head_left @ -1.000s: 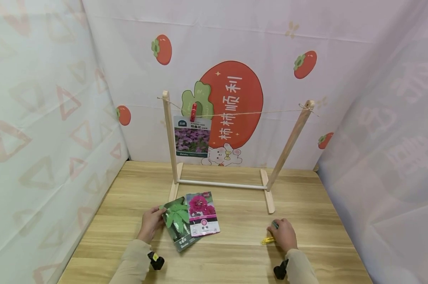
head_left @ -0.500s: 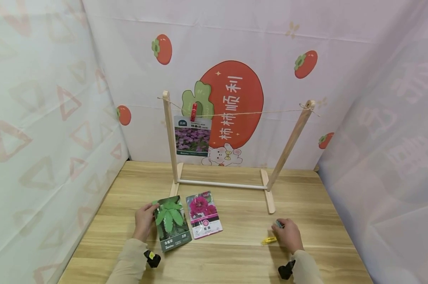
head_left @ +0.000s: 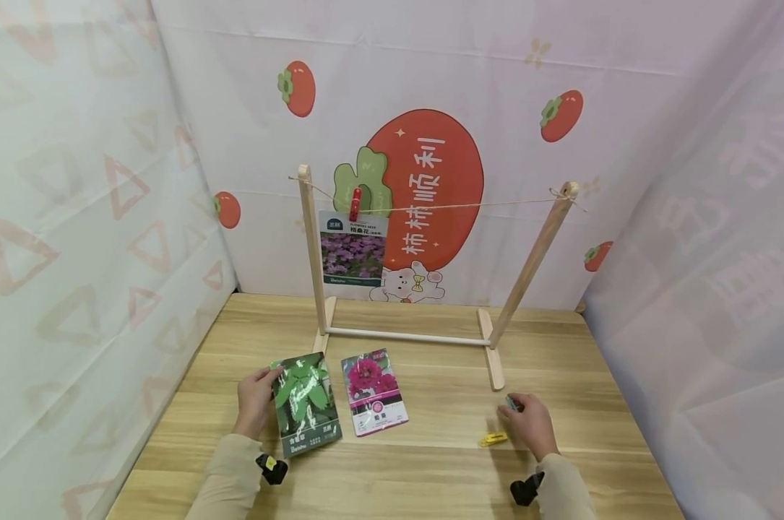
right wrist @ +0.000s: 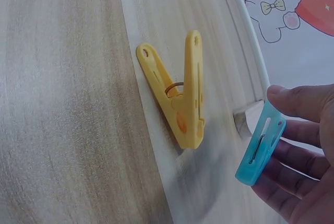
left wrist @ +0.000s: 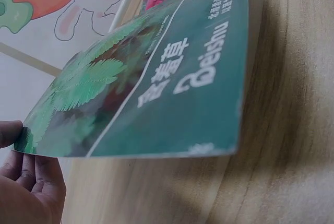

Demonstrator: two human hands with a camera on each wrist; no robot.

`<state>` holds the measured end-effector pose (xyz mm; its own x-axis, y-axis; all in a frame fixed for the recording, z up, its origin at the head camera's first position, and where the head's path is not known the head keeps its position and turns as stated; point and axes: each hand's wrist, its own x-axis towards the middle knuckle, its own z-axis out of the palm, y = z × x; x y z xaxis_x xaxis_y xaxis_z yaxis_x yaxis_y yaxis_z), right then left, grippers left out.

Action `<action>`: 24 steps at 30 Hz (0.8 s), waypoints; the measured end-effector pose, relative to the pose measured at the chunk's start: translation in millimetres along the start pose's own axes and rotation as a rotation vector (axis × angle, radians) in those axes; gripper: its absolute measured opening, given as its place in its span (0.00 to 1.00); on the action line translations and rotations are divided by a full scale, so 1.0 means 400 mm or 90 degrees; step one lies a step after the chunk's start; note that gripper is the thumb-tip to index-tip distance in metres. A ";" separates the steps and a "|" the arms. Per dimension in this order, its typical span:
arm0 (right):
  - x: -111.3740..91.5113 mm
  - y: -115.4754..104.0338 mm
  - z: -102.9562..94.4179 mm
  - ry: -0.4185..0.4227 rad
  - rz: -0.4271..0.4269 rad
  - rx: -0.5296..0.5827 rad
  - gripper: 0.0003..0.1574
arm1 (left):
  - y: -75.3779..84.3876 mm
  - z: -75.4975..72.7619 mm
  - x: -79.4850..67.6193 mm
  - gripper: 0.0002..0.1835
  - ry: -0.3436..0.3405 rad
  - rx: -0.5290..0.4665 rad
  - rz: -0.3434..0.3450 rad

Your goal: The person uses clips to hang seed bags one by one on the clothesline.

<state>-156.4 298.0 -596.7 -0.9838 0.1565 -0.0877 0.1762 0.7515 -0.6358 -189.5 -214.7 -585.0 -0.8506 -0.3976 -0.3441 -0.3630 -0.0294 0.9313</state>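
Note:
My left hand (head_left: 255, 399) pinches the upper left corner of a green seed packet (head_left: 307, 404) between thumb and fingers. In the left wrist view the packet (left wrist: 130, 88) is tilted, its lower edge raised over the wood. A pink-flowered seed packet (head_left: 374, 393) lies flat just right of it. My right hand (head_left: 530, 424) holds a teal clothespin (right wrist: 261, 143) between thumb and fingers. Close to that hand, a yellow clothespin (right wrist: 182, 96) rests on the table.
Behind the packets stands a wooden frame (head_left: 531, 267) with a string (head_left: 457, 206) tied between its posts. A red clothespin (head_left: 355, 205) holds a purple-flowered seed packet (head_left: 352, 253) on the string, near the left post. Printed cloth walls surround the wooden table (head_left: 418, 477).
My left hand has drawn the green packet leftward, away from the pink one it overlapped. The right hand has lifted the teal clothespin slightly away from the yellow one.

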 end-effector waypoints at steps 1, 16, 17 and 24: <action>0.000 -0.002 -0.001 0.001 -0.003 0.000 0.26 | 0.001 0.000 0.001 0.24 0.002 0.003 0.002; 0.008 -0.031 -0.026 0.029 -0.035 0.011 0.24 | 0.027 0.012 -0.005 0.24 0.020 0.003 0.033; 0.007 -0.032 -0.028 0.029 -0.035 0.013 0.24 | 0.028 0.013 -0.006 0.24 0.020 0.002 0.034; 0.006 -0.040 -0.037 0.028 -0.032 0.024 0.25 | 0.031 0.018 -0.004 0.24 0.028 0.006 0.025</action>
<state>-161.1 295.8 -575.3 -0.9887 0.1483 -0.0210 0.1243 0.7343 -0.6674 -195.5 -207.9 -573.8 -0.8468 -0.4383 -0.3012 -0.3333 -0.0038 0.9428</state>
